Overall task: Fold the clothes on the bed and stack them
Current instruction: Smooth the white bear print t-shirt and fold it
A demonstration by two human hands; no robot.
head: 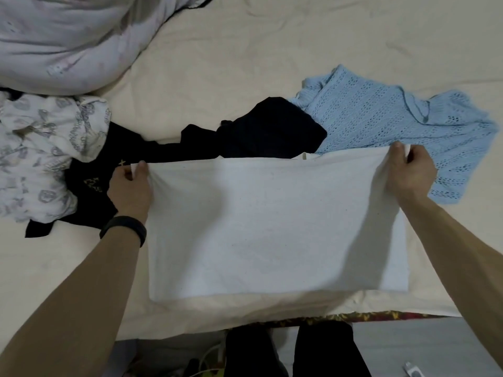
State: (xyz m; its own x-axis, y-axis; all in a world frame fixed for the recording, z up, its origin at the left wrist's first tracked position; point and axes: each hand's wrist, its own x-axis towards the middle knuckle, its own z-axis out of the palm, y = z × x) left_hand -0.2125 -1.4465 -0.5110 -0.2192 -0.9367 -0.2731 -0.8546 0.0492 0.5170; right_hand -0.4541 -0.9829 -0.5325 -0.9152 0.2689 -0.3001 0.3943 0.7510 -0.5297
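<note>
A white garment (272, 227) lies spread flat on the cream bed sheet (217, 63) in front of me. My left hand (132, 186) pinches its far left corner, and my right hand (408, 172) pinches its far right corner, the far edge stretched between them. Behind it a black garment (272, 129) lies crumpled, with a light blue knitted top (394, 118) to its right. A white patterned garment (46, 153) is bunched at the left over another black piece (89, 186).
A rumpled lilac duvet (81, 36) fills the far left corner. The bed's near edge (353, 315) shows a patterned trim, with my dark trouser legs (294, 349) and the floor below it.
</note>
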